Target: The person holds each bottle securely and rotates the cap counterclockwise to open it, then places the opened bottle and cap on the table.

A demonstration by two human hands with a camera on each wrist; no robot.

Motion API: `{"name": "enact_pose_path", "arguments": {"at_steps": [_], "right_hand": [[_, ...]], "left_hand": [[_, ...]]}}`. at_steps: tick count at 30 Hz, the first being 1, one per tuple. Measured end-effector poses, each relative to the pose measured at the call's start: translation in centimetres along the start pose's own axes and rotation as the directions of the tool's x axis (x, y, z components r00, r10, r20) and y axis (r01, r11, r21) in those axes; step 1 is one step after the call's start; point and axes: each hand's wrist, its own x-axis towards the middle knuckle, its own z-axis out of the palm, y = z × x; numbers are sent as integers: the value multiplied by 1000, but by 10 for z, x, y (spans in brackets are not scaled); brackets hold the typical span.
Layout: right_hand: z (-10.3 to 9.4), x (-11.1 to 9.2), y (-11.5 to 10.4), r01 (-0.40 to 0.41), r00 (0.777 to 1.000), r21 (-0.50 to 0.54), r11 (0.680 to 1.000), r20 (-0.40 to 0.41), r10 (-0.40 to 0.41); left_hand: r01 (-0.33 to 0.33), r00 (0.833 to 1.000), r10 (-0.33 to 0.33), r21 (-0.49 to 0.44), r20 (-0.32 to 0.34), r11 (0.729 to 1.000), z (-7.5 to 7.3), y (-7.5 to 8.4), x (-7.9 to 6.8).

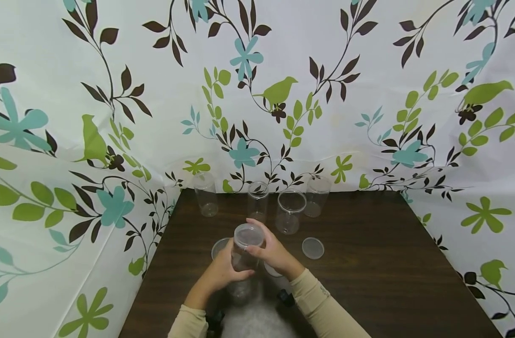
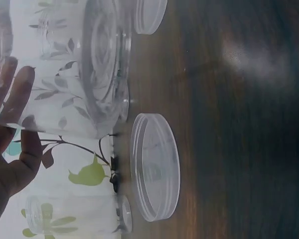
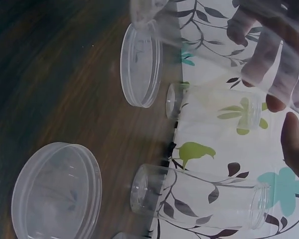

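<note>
Both hands hold one clear plastic jar (image 1: 241, 259) upright above the table, close in front of the body. My left hand (image 1: 219, 273) is wrapped round its lower side, thumb across the front. From the right, my right hand (image 1: 278, 251) grips the upper part, with the thumb at the rim of a cloudy clear lid (image 1: 249, 233) that covers the top. The left wrist view shows the jar's base and side (image 2: 65, 99) beside the left fingers (image 2: 20, 94). In the right wrist view the right fingers (image 3: 261, 62) show through the clear plastic.
Along the back of the dark wooden table (image 1: 380, 263) stand several clear jars without lids, one tall jar (image 1: 206, 199) at the left and a wider jar (image 1: 289, 218) nearer the hands. Loose clear lids lie flat, one (image 1: 313, 248) right of the hands. A patterned curtain (image 1: 156, 108) hangs behind.
</note>
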Motion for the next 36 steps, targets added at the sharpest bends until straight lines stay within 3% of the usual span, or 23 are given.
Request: {"name": "enact_pose_path", "arguments": {"at_steps": [7,15,24,36], "right_hand": [[1,1,1,63,998,20,998,-25,-63],[-4,3,-3,133,986,101,986,-114,-121],[-19,6,-3,94,955,173,980,-295,-39],[-38,14,26,57,926,167,984,-377,10]], "left_hand": [[-19,1000,20,-23,16,1000,-2,-2,-2],[76,997,-74,-55,26,996,-6,-4,-5],[158,986,-158,-19,-50,987,-27,-7,-9],[202,975,-205,-47,-90,978,-38,-9,-13]]}}
